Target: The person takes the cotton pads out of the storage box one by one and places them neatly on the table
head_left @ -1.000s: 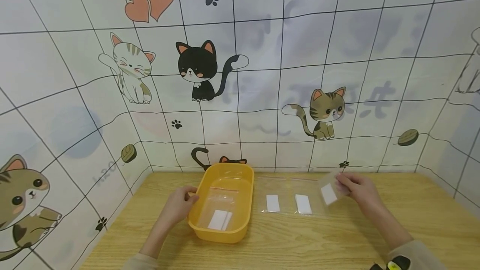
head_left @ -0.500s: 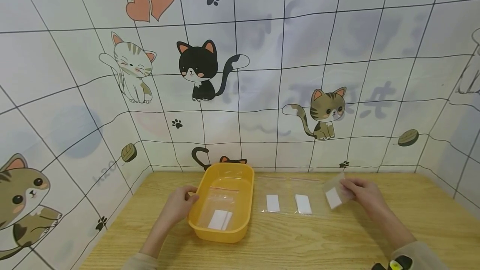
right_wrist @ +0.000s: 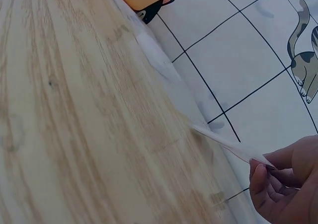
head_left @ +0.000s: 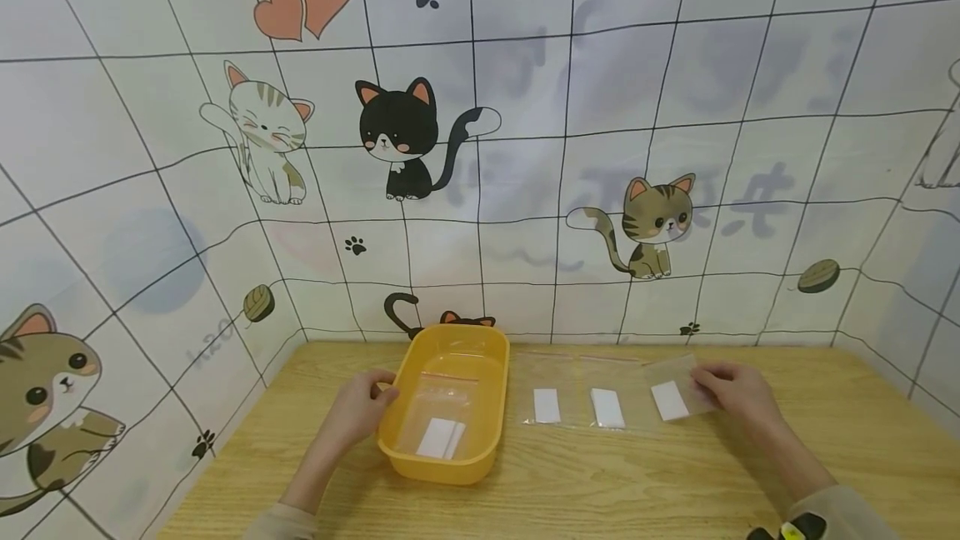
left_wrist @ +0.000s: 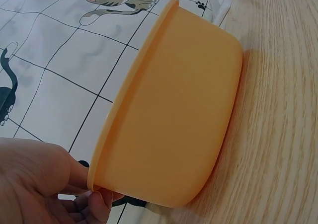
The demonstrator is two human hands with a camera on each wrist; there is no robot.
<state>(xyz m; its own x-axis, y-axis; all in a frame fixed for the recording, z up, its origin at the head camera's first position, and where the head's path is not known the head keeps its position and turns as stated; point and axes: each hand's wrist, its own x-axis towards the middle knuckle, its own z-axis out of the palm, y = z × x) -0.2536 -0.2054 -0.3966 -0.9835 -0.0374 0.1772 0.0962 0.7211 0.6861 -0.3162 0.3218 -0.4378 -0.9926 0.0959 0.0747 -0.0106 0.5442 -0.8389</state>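
At the left, my left hand (head_left: 358, 408) pinches the rim of a yellow plastic tub (left_wrist: 169, 105) between thumb and fingers. Inside the tub lies a clear zip bag (head_left: 447, 397) with white cards (head_left: 438, 438) in it. My right hand (head_left: 738, 394) pinches the right edge of another clear zip bag (head_left: 678, 369), which holds a white card (head_left: 670, 401). In the right wrist view this bag (right_wrist: 228, 145) shows nearly edge-on, low over the table. Two more clear bags lie flat between tub and right hand, each with a white card (head_left: 547, 406) or white card stack (head_left: 607, 408).
The wooden table (head_left: 585, 490) ends at the back against a white sheet (head_left: 517, 190) printed with grid lines and cats. The sheet also covers the left and right sides. A wrist device (head_left: 791, 527) sits at the right sleeve.
My right hand has moved slightly right and down, bringing its bag lower and flatter beside the other two. The left hand stays at the tub's rim.
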